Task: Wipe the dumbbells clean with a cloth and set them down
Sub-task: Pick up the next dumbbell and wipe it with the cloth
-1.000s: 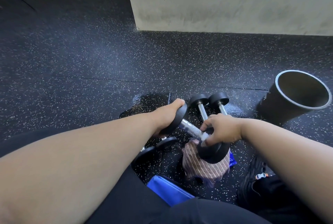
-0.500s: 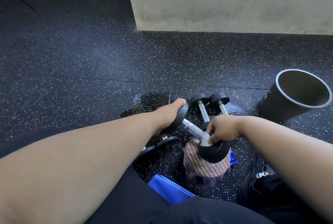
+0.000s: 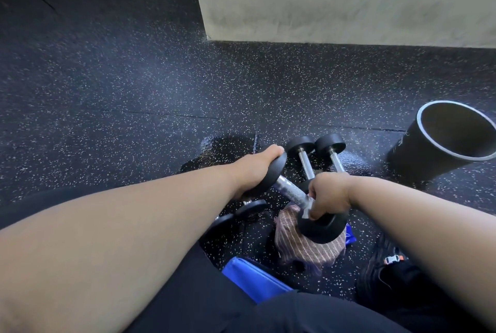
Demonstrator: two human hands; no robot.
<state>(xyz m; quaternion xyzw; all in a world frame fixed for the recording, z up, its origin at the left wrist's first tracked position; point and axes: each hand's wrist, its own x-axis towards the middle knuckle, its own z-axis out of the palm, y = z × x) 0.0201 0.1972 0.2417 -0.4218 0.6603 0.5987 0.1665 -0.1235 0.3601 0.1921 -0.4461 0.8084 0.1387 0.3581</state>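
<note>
Dumbbell [image 3: 291,194] is held off the floor at frame centre, tilted, far head at 10 o'clock, near head [image 3: 322,228] at 4 o'clock. Step in hand looks like wiping: a small pale wipe [image 3: 308,208] sits pinched against the chrome handle right where it meets the near head. Striped cloth [image 3: 303,247] lies on the floor directly under that head, not in either hand.

Left hand [image 3: 255,169] comes in from 8 o'clock, its grip clamped over the far head, fingers curled over the rim. Right hand [image 3: 328,196] comes in from 4 o'clock, knuckles up, its grip closed round the handle end and the wipe.

Next move, my read: work the wipe round the near head, then lower the dumbbell beside the two others [image 3: 316,155] lying at 12 o'clock. Needs a firm left hold while the right hand slides.

Black bin [image 3: 440,142] at 2 o'clock, wet patch [image 3: 220,147] on the floor at 11, blue pad [image 3: 255,276] at 6.
</note>
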